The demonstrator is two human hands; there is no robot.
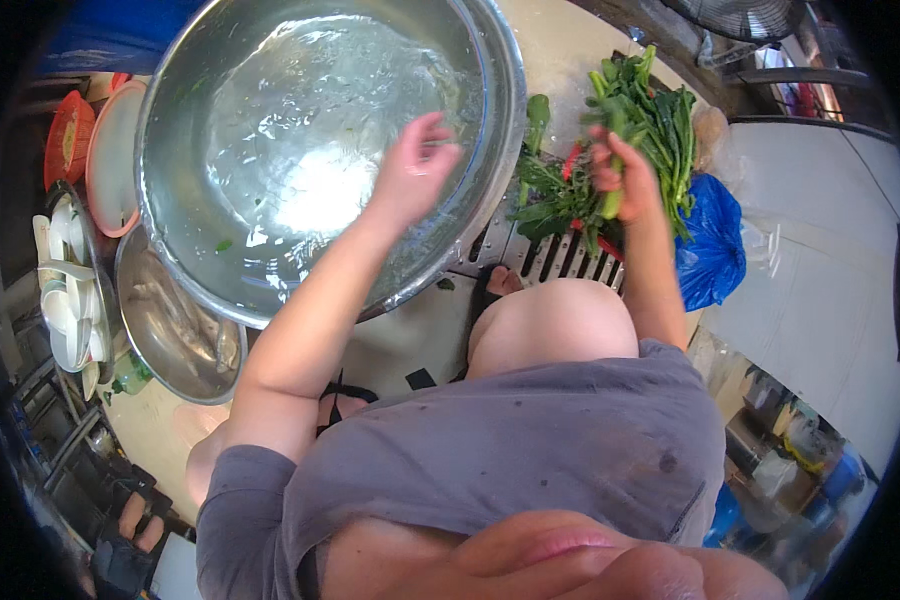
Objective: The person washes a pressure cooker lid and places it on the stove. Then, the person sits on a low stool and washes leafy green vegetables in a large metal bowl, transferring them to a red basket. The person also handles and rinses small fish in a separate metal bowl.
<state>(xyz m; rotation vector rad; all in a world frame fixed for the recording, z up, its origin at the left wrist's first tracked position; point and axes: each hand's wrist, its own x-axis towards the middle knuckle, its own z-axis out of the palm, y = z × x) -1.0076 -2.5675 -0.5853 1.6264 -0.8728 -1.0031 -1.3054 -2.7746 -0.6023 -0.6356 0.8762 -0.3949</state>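
Note:
A large metal basin [472, 247] of water stands before me, with small green leaf bits in it. My left hand [418, 169] is over the basin's right side, fingers loosely curled and apart, with nothing visible in them. In my right hand [626, 176] is a leafy green stalk [612, 201], its upper part blurred. Just beyond that hand lies a pile of long-stemmed leafy greens [656, 124]. Loose leaves and stems [551, 199], with red strips among them, lie on the floor between the basin and my right hand.
A slotted metal drain cover [562, 259] lies by my foot. Right of the greens sits a blue plastic bag [709, 240]. At left stand a metal bowl [131, 300] holding what look like fish, a stack of white dishes and spoons [71, 300], and an orange plastic basket [67, 142].

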